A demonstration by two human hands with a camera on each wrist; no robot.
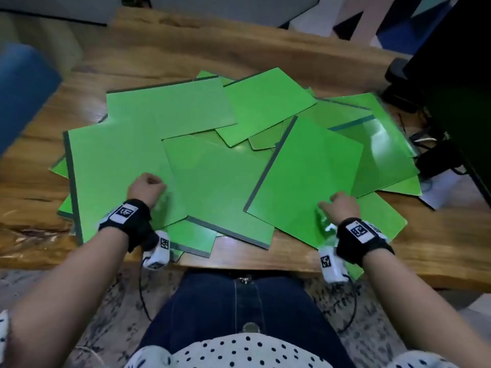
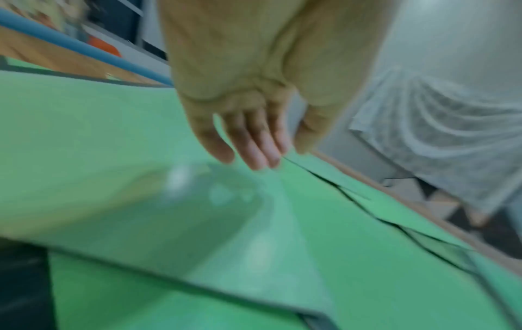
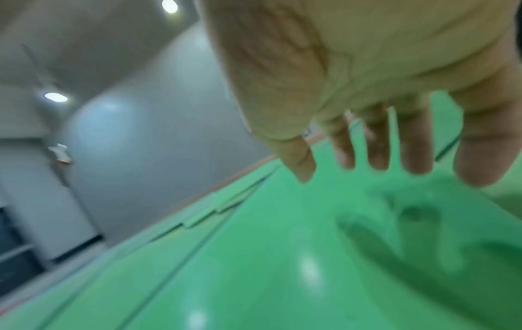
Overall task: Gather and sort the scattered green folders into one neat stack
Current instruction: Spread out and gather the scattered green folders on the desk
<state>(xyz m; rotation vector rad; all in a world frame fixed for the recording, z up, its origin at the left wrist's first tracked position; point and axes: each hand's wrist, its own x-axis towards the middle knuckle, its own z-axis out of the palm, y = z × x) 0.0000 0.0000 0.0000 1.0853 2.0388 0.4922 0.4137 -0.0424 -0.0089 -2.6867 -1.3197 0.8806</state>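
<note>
Worktop point(image 1: 186, 54): carrying scattered, overlapping green folders point(image 1: 218, 166).
Left hand point(image 1: 145, 189): hovering, fingers point(image 2: 254, 151) relaxed together.
Right hand point(image 1: 341, 207): hovering, fingers point(image 3: 378, 151) spread, preparing gathering.

At least ten green folders point(image 1: 212, 176) lie overlapping on one wooden table point(image 1: 186, 54), the exact number hidden by overlap, with two hands, each wearing one black wristband point(image 1: 132, 221).
</note>
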